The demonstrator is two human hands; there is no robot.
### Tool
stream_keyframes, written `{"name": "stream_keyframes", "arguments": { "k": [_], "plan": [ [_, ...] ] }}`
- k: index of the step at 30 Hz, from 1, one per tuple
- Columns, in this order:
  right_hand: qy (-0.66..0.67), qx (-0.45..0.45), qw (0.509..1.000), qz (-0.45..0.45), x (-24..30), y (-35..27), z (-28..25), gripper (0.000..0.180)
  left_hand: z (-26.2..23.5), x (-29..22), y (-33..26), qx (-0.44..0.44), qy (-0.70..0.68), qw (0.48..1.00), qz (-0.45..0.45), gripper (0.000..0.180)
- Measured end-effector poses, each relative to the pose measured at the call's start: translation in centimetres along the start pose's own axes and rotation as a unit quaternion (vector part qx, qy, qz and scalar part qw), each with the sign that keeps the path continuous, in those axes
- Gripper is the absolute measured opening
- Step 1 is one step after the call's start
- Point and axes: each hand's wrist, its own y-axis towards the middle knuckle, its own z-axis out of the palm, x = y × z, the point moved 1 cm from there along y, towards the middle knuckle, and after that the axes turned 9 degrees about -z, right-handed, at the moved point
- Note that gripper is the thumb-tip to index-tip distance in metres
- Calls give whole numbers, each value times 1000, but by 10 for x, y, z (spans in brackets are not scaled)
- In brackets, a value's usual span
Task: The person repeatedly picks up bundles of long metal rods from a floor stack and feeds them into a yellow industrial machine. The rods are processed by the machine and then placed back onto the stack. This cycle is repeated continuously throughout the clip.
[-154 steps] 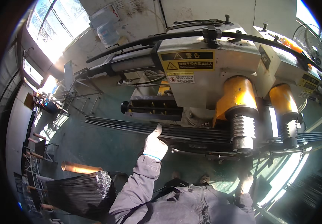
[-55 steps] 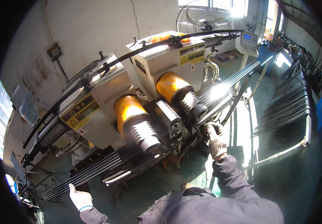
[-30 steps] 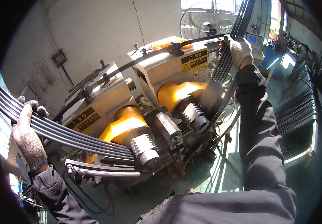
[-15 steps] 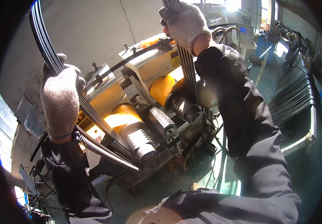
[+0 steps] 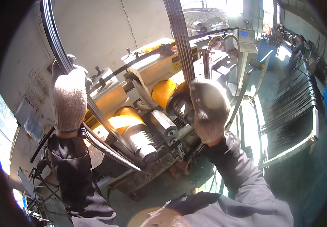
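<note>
A loop of several dark, narrow belts hangs in two bundles. My left hand (image 5: 70,100), in a pale knitted glove, is closed round the left belt bundle (image 5: 55,38), which runs down to the grooved end of the left roller (image 5: 140,142). The right belt bundle (image 5: 180,39) comes down to the grooved right roller (image 5: 180,106). Beside that roller, at the bundle's lower end, is my gloved right hand (image 5: 210,109). Motion blurs it and its fingers are hidden, so its grip on the belts cannot be made out.
The rollers stick out from a machine with yellow parts (image 5: 163,90). A ribbed hose (image 5: 110,151) curves below my left hand. At the right stand a control box (image 5: 245,36) with a small screen and a rack of dark strands (image 5: 290,106). A fan (image 5: 205,26) stands behind.
My right hand has come down from high on the right belt bundle to beside the right roller. My left hand keeps its hold and appears slightly lower and further right.
</note>
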Motion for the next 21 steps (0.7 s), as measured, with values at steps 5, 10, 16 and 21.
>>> {"name": "stream_keyframes", "arguments": {
  "k": [5, 10, 16, 21],
  "plan": [
    [-163, 206, 947, 184, -24, -161, -45, 17, -2, -5, -4, -1, 97, 995, 36, 20],
    [-87, 236, 953, 169, -76, -202, -25, 27, 0, -9, -11, -5, 116, 992, 45, 19],
    [178, 144, 892, 390, -105, -184, 25, 29, -6, -11, -7, -1, 142, 990, -14, 20],
    [248, 79, 899, 351, -118, -186, 44, 39, -10, -12, -10, 16, 236, 971, 47, 30]
  ]
}}
